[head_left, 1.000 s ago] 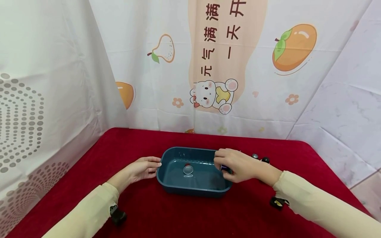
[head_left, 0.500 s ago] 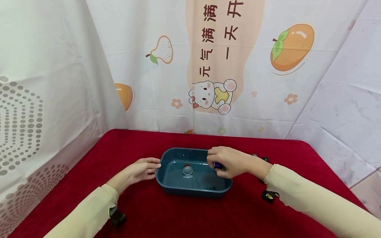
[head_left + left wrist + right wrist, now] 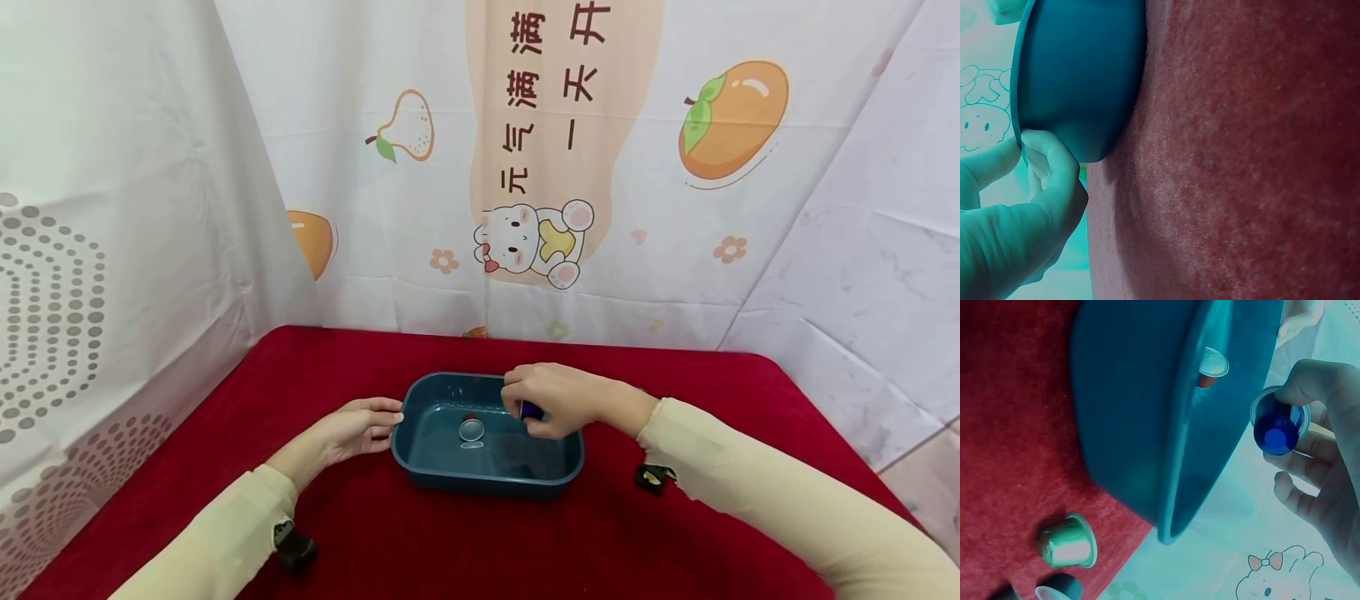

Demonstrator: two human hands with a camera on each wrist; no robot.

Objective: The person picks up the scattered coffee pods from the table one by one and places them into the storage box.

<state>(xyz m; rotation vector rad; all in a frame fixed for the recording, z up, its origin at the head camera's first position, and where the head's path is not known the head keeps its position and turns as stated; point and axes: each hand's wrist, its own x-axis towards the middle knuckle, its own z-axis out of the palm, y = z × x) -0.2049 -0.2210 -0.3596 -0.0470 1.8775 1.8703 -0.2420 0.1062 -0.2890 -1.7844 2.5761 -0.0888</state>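
A dark blue-green rectangular basin (image 3: 487,481) stands on the table. My left hand (image 3: 360,429) pinches its left rim, thumb on one side and curled fingers on the other, as the left wrist view shows. Over the basin's right half, my right hand (image 3: 558,396) holds a blue coffee capsule (image 3: 1277,428) between thumb and fingers. The capsule's pale flange shows in the right wrist view; in the head view the fingers partly cover it. Inside the basin lies a reddish-brown coffee capsule (image 3: 1209,374), its silvery lid (image 3: 471,429) showing.
Right of the basin, a green coffee capsule (image 3: 1069,542) lies on the red tablecloth (image 3: 345,533), with a darker capsule (image 3: 1060,587) close to it. The right forearm mostly covers these in the head view. A printed white curtain (image 3: 360,217) hangs behind the table.
My right hand has moved left with the blue capsule, from the basin's right rim to farther over its inside. The left hand stays at the left rim.
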